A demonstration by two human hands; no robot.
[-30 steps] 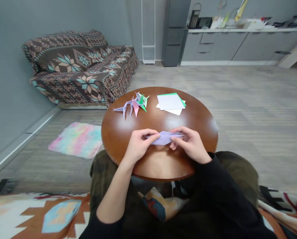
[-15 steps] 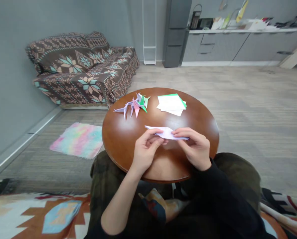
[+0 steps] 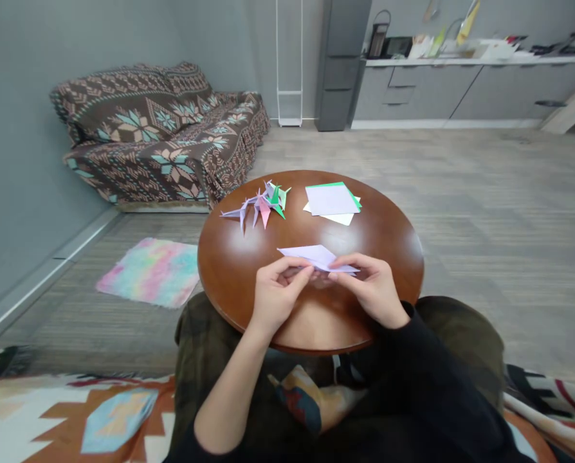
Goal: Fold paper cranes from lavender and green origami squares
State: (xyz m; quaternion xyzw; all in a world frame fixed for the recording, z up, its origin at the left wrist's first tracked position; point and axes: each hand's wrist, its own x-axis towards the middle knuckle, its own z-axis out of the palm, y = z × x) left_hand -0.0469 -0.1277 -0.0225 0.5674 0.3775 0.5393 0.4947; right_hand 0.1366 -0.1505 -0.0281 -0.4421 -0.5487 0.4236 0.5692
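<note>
A folded lavender origami paper (image 3: 311, 253), long and pointed at its ends, is held just above the near half of a round brown table (image 3: 234, 276). My left hand (image 3: 278, 286) pinches its near edge left of the middle, thumb and fingers closed. On the other side my right hand (image 3: 370, 286) grips the right part, with the thumb below and the fingers over the top. The fingertips hide part of the near folds. Beyond the paper, at the back left of the table, stand several folded paper cranes (image 3: 262, 204) in lavender, pink and green.
A loose stack of square paper sheets (image 3: 333, 199), lavender on top with green and white under it, lies at the table's back right. Past the table are a patterned sofa (image 3: 162, 135), a pastel rug (image 3: 150, 271) and kitchen cabinets (image 3: 422, 93).
The folded paper has shifted slightly left and tilted, showing more of its raised far flap. My right hand has moved a little left, nearer to my left hand.
</note>
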